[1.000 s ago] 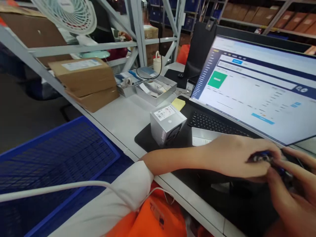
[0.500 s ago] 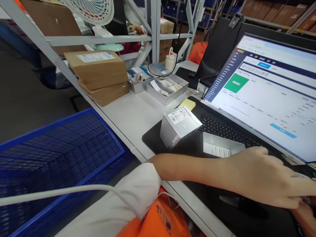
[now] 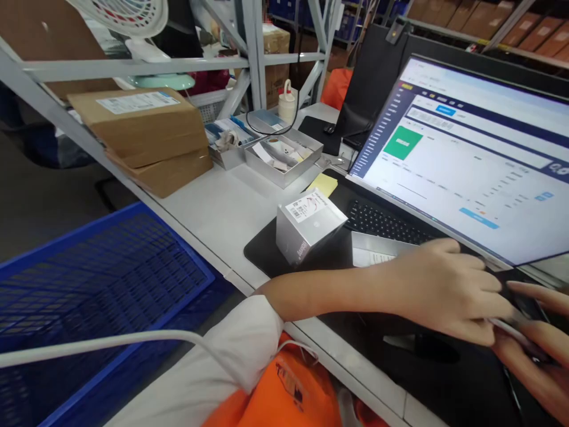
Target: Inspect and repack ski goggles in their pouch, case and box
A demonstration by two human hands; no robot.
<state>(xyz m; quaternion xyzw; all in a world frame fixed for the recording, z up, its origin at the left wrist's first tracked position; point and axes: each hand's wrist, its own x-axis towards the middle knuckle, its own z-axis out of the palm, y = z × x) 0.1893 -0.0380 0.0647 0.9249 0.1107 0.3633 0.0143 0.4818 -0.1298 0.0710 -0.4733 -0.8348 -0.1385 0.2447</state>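
At the right, my left hand (image 3: 448, 290) reaches across the black mat, its fingers curled and pressed together against one end of a slim, pale-edged object (image 3: 511, 330). My right hand (image 3: 540, 356), partly cut off by the frame edge, grips the same object between thumb and fingers; its kind is hard to make out. Left of the hands, a silver-grey box (image 3: 311, 222) with a white label stands tilted on the mat. An open grey box part (image 3: 362, 248) with printed paper lies behind my left forearm.
A monitor (image 3: 471, 160) and black keyboard (image 3: 386, 222) stand behind the hands. Yellow sticky notes (image 3: 323, 184), an open tray of small items (image 3: 284, 166) and stacked brown parcels (image 3: 142, 130) line the table. Below its left edge sits a blue crate (image 3: 102, 279). A white cable (image 3: 111, 341) crosses in front.
The view has shifted to the right. More of my right hand and the slim object now shows, with both hands further into the frame. The grey box stays on the mat.
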